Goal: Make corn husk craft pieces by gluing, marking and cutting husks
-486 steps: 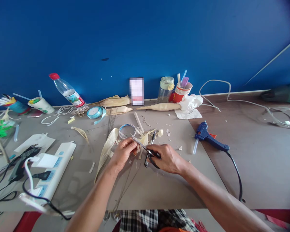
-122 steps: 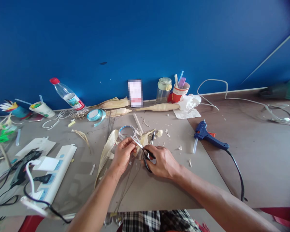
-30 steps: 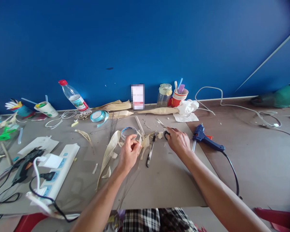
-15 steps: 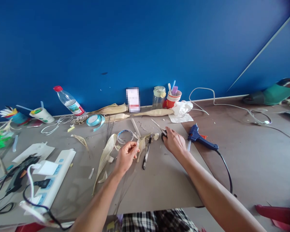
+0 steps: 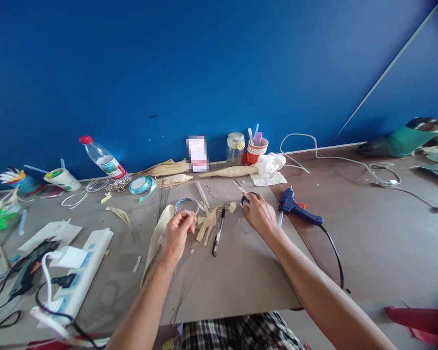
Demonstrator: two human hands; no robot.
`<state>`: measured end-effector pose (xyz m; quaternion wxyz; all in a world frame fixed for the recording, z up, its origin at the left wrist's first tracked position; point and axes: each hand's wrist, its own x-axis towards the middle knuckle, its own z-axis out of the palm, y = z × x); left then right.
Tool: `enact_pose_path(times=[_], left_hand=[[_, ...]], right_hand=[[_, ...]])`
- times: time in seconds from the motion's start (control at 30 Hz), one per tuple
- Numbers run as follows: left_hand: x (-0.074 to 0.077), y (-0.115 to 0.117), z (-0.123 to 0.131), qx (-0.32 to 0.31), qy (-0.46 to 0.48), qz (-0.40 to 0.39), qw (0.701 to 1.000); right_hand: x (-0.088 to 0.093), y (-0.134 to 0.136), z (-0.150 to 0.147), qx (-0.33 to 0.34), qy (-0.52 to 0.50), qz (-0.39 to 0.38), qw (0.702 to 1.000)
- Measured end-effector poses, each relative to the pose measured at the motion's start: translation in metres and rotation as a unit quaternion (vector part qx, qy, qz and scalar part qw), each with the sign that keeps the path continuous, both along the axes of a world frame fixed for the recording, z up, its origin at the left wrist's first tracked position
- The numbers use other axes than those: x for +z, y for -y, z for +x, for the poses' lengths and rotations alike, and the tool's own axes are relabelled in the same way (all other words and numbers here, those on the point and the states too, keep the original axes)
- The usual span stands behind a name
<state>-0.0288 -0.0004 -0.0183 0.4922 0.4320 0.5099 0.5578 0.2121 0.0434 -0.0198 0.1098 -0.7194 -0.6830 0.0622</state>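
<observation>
My left hand (image 5: 177, 236) is closed in a pinch around a small pale piece (image 5: 188, 212), mostly hidden by the fingers. It hovers by a roll of tape (image 5: 187, 204) and a long dried husk strip (image 5: 161, 228). My right hand (image 5: 260, 214) is closed over the black handles of a pair of scissors (image 5: 240, 187), low at the table, blades pointing away to the left. Between the hands lie a torn piece of dried husk (image 5: 207, 226) and a black-capped pen (image 5: 219, 232). A blue glue gun (image 5: 295, 207) rests just right of my right hand.
Dried husks (image 5: 168, 168), a ribbon spool (image 5: 139, 184), a leaning bottle (image 5: 105, 160), a glass jar (image 5: 235, 148) and a red cup (image 5: 257, 149) line the blue wall. On the left are a power strip (image 5: 91, 253) and a dark glue gun (image 5: 32, 267). A white cable (image 5: 343, 158) trails right.
My left hand has moved left and slightly back, away from the torn husk, still pinching the small piece. My right hand remains at the scissors, which have turned slightly. The view has shifted a little.
</observation>
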Motion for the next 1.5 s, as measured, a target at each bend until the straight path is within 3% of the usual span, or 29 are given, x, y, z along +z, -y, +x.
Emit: enact_pose_path(times=[0.2, 0.57, 1.5], left_hand=[[0.003, -0.002, -0.003, 0.015, 0.06, -0.014, 0.998], [0.008, 0.0, 0.0, -0.017, 0.08, -0.05, 0.995], [0.001, 0.0, 0.005, -0.032, 0.013, -0.046, 0.998]], right_hand=[[0.001, -0.002, 0.0, 0.006, -0.006, -0.022, 1.0], [-0.001, -0.004, 0.004, 0.003, -0.024, -0.021, 0.999], [-0.008, -0.01, 0.009, -0.007, -0.06, -0.012, 0.998]])
